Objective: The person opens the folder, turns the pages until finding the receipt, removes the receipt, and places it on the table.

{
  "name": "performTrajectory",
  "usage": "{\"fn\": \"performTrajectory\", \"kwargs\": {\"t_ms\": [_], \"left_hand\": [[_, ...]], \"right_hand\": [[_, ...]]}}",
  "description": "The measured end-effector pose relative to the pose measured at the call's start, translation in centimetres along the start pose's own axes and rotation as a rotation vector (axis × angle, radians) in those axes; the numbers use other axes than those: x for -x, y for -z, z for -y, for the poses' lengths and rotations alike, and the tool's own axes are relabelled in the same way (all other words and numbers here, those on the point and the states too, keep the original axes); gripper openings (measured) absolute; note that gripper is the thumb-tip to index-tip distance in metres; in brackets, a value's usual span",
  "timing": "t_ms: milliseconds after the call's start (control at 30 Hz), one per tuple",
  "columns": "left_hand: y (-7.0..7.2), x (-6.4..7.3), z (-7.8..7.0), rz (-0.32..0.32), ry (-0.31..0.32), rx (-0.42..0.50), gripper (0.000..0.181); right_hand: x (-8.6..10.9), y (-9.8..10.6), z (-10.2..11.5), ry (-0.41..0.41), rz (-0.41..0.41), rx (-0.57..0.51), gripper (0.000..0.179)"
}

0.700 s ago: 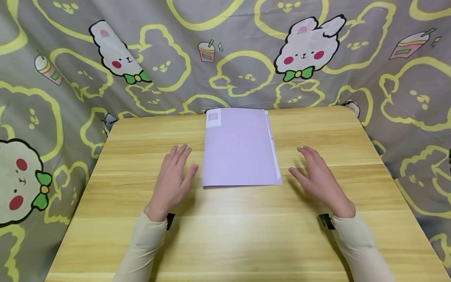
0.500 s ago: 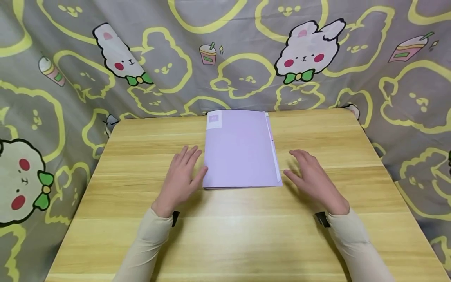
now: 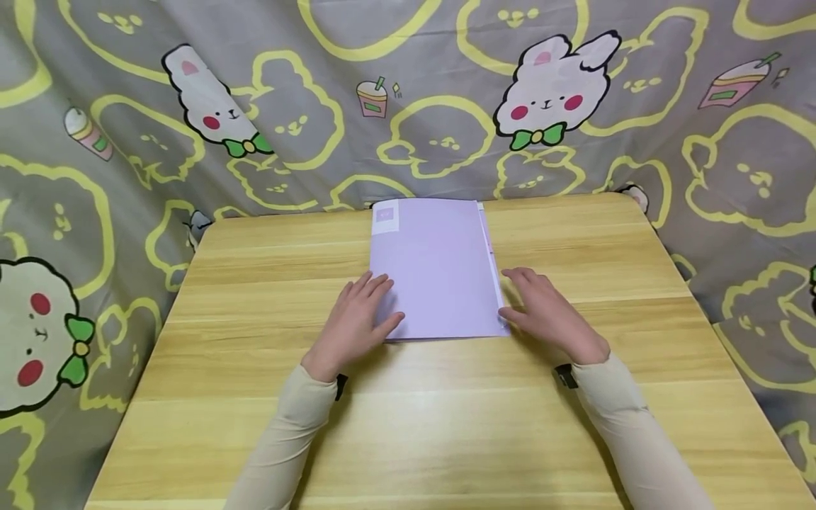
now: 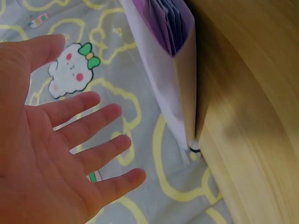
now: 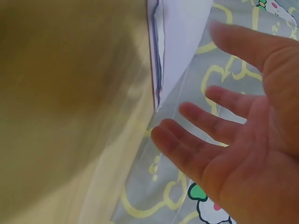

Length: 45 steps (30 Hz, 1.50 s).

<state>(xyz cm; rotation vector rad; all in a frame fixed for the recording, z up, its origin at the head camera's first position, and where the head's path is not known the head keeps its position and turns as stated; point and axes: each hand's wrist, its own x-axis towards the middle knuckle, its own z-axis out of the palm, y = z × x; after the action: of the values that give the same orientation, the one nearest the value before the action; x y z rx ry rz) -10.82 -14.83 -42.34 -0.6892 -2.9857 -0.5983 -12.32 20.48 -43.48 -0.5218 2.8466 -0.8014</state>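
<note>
A lilac file folder [image 3: 440, 269] lies closed on the wooden table, a pale label [image 3: 385, 215] at its upper left corner. White sheet edges show along its right side. My left hand [image 3: 358, 319], fingers spread, overlaps the folder's lower left edge in the head view. At the lower right edge is my right hand [image 3: 548, 312], its fingertips right at the sheet edges. The left wrist view shows the folder's spine end [image 4: 182, 88] with purple layers inside, apart from the spread left hand [image 4: 70, 140]. Beside the folder's open side [image 5: 159, 56], the right hand [image 5: 233, 126] holds nothing.
The wooden table [image 3: 421, 432] stretches around the folder on both sides and in front. A grey curtain [image 3: 440, 64] with yellow outlines and cartoon rabbits hangs behind the table and down both sides. The folder's far edge lies near the table's back edge.
Both hands have moved inward towards the folder: the left to the right, over its left edge, the right to the left, up to its right edge. The folder stays in place.
</note>
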Motion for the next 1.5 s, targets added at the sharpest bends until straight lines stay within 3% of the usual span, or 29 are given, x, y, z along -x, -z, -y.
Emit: {"fn": "performTrajectory", "kwargs": {"t_ms": [333, 500, 833, 1167, 1500], "left_hand": [[-2.0, -0.2, -0.8, 0.093, -0.03, -0.087, 0.066], [-2.6, -0.1, -1.1, 0.108, -0.029, -0.131, 0.073], [-3.1, 0.2, -1.2, 0.152, -0.01, -0.127, 0.073], [-3.1, 0.2, -1.3, 0.149, -0.011, -0.141, 0.069], [-3.0, 0.3, -0.8, 0.123, -0.074, -0.083, 0.067]], "right_hand": [[-1.1, -0.4, 0.3, 0.0, 0.09, 0.041, 0.06], [-1.4, -0.6, 0.5, 0.004, 0.109, 0.063, 0.061], [-1.1, -1.1, 0.5, -0.006, 0.156, 0.055, 0.065], [-1.1, -1.1, 0.0, 0.034, 0.165, 0.044, 0.074], [-0.6, -1.0, -0.2, 0.054, 0.172, 0.071, 0.085]]}}
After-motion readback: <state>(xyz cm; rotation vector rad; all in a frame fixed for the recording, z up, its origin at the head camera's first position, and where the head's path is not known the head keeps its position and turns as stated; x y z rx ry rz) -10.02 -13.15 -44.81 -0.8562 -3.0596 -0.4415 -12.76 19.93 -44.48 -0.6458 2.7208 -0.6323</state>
